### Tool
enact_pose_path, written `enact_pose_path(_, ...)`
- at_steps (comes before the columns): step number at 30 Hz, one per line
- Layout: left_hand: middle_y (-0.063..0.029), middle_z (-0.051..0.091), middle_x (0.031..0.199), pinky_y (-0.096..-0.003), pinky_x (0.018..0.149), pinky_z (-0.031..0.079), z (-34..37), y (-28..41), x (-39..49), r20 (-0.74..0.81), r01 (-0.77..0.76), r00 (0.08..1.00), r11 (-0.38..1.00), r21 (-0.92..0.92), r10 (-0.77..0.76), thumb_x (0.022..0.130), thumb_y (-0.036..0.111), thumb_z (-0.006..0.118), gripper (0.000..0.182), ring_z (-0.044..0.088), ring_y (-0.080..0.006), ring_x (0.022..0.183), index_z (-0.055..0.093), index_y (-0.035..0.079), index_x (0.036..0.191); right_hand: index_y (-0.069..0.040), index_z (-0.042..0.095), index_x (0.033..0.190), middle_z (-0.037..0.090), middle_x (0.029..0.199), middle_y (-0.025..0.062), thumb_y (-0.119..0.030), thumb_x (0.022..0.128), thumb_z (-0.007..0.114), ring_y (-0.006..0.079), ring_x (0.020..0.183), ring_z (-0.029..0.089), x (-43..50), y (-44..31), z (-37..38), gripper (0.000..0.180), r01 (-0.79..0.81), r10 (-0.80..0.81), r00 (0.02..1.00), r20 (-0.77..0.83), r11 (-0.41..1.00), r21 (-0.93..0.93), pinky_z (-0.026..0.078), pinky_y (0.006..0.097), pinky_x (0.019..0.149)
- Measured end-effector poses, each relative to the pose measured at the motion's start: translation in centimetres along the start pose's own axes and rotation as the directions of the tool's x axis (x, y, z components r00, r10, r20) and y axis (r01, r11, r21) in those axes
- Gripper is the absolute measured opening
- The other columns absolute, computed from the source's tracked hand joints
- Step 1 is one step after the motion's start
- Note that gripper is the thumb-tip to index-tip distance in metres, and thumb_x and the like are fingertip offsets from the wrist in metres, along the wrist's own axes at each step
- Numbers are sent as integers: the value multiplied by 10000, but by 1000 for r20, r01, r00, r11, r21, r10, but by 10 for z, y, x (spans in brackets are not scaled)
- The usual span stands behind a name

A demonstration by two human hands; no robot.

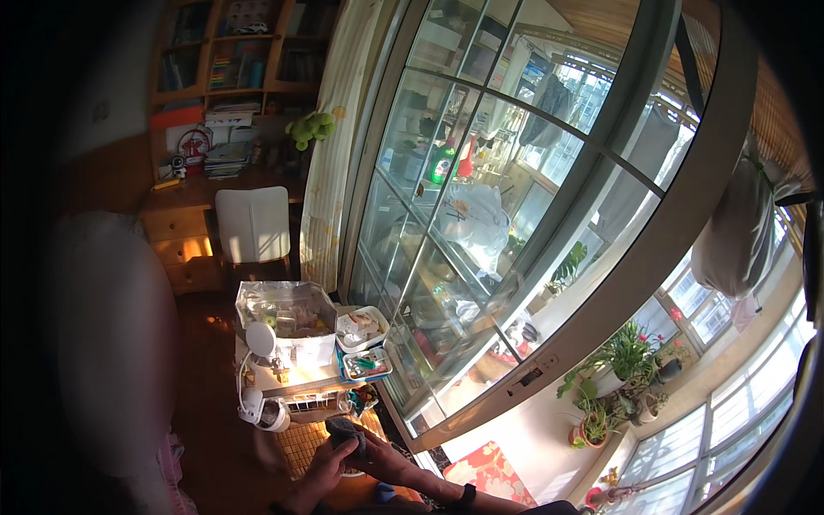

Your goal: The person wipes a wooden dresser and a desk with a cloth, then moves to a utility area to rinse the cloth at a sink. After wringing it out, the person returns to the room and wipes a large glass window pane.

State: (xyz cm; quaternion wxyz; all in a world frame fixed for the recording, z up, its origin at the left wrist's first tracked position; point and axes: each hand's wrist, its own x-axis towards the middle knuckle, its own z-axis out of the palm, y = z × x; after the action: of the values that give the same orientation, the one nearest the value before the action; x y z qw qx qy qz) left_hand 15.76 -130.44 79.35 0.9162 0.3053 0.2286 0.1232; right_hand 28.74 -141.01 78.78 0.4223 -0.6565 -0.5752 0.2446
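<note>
Both hands meet low in the picture around a bundled dark grey cloth item (341,427), perhaps a folded sock. The thumb of my left hand (327,462) presses on its near side. My right hand (385,458) grips it from the right, its fingers partly hidden behind the bundle. A black band circles my right wrist. Under the hands is a woven bamboo seat mat (302,447). Just beyond stands a small table (315,387) bearing a large box (308,353) lined with clear plastic and filled with small items.
A white desk lamp (261,339) and a white bucket (275,417) are beside the table. Two trays, one with packets (362,328) and one with small tools (367,364), sit at its right. A sliding glass door (489,386) leads to a balcony with potted plants (589,431). Behind is a white chair (253,222).
</note>
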Motion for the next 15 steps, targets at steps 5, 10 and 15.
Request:
enact_pose_path(5, -58, 636, 1024, -305, 715, 572, -6, 25, 7, 105, 35, 993, 981, 191, -56, 930, 220, 645, 343, 648, -159, 882, 528, 33, 1193, -80, 329, 1462, 265, 1517, 212, -250, 859, 714, 417, 1299, 432, 1, -8, 15, 735, -162, 163, 984, 70, 987, -18, 442, 449, 1028)
enact_pose_path(10, -84, 639, 1029, -310, 751, 578, 2, 25, 22, 66, 65, 994, 967, 245, -83, 939, 212, 607, 325, 664, -178, 880, 559, -2, 1178, -58, 319, 1453, 222, 1538, 211, -380, 891, 654, 417, 1321, 393, -16, -13, 2, 729, -161, 190, 979, 75, 943, -290, 380, 470, 1070)
enact_pose_path(15, -46, 642, 1108, -291, 804, 547, 21, 24, 33, 10, 218, 974, 944, 248, -227, 986, 194, 537, 265, 632, -136, 1007, 603, 28, 1183, -77, 497, 1336, 431, 1418, 222, -324, 836, 740, 397, 1263, 487, -18, -21, -42, 608, -83, 37, 989, -143, 939, -334, 462, 471, 988)
